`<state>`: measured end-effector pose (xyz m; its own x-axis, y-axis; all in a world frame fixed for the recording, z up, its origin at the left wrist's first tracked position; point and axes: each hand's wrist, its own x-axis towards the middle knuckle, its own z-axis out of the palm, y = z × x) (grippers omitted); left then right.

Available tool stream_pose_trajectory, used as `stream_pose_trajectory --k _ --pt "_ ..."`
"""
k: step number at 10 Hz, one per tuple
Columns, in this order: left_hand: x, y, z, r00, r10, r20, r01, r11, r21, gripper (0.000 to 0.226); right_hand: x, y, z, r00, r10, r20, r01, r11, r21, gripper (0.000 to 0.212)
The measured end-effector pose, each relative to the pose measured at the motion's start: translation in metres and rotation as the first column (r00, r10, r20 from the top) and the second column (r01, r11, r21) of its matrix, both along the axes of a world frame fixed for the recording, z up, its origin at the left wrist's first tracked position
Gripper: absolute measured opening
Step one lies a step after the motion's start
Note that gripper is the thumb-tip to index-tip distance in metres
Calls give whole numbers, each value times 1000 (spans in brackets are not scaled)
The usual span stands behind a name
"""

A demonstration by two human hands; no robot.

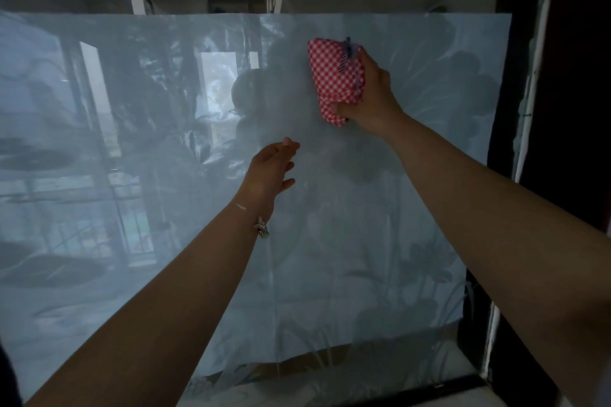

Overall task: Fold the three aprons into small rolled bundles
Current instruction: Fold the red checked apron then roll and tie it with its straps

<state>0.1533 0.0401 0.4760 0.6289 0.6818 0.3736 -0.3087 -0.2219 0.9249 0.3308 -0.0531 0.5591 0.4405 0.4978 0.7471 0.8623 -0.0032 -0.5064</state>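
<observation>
— While my right hand [370, 89] sits in the upper right of the frame, what do I have in it?

— My fingers and thumb are curled round a red-and-white checked apron bundle [334, 76], already folded small. My thumb wraps under its lower end, and a blue-and-white striped cord [347, 56] runs down the bundle's right side, against my fingers.

— Where does the bundle sit against the surface?

— It is over the pale blue glossy sheet [132, 175] that fills most of the frame. I cannot tell whether it touches the sheet or hangs just above it.

— And my left hand [272, 168]?

— It is near the centre of the frame, below and to the left of the bundle and apart from it. Its fingers are stretched out and loose, holding nothing. Whether the fingertips touch the sheet, I cannot tell. A thin bracelet [262, 228] with a small charm hangs at that wrist.

— What else shows?

— The sheet carries faint leaf shapes and reflections of a window. A dark frame [522, 76] runs down the right edge, and a dim room shows across the top of the frame.
</observation>
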Motion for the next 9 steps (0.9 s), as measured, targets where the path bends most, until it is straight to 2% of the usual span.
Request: stream_pose_trajectory --k 1,3,4,6,7,8,9 --pt "1 -1 -1 1000 -5 -10 5 1000 -3 32 3 2 -17 998 5 -64 0 998 70 109" --pt "7 -9 1 1000 -10 3 10 1000 1 40 1 10 -43 999 29 -23 -28 998 51 109" --pt "13 -15 7 1000 -25 18 25 1000 10 48 1 9 -58 995 57 -85 -44 988 147 110" --pt "25 -22 17 996 -70 -49 71 997 17 59 1 13 -67 992 37 -121 -20 991 135 120" --pt "24 -19 12 995 -74 -72 73 997 -18 57 5 7 -76 993 14 -121 1 993 120 124" --pt "23 -22 7 993 -81 -86 77 996 -41 54 4 0 -88 980 -11 -199 23 998 57 122" --pt "22 -24 3 995 -71 -76 67 996 -53 50 1 -8 -93 988 19 -153 -8 997 73 118"
